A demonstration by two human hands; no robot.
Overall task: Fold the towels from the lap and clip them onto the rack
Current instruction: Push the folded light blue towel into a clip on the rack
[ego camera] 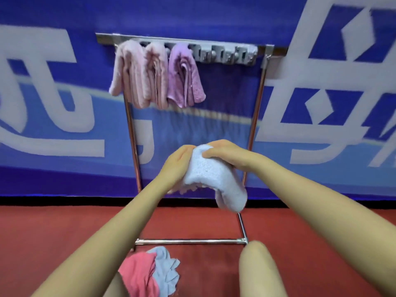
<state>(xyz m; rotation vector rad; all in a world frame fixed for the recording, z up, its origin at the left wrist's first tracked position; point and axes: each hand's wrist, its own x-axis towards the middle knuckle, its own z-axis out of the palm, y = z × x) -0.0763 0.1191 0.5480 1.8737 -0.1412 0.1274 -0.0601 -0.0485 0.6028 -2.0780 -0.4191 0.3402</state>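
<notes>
Both my hands hold a folded light blue towel (214, 176) in mid air in front of the metal rack (255, 112). My left hand (179, 163) grips its left side and my right hand (225, 153) pinches its top. Two pink towels (139, 76) and a purple towel (184, 78) hang clipped at the left of the rack's top bar. Grey clips (227, 54) to their right hold nothing. On my lap lie a red towel (137, 273) and another light blue towel (166, 269), crumpled.
A blue banner with large white characters (53, 93) stands behind the rack. The floor (53, 232) is red. The rack's lower crossbar (190, 241) runs just beyond my knees; my right knee (257, 271) sits at its right end.
</notes>
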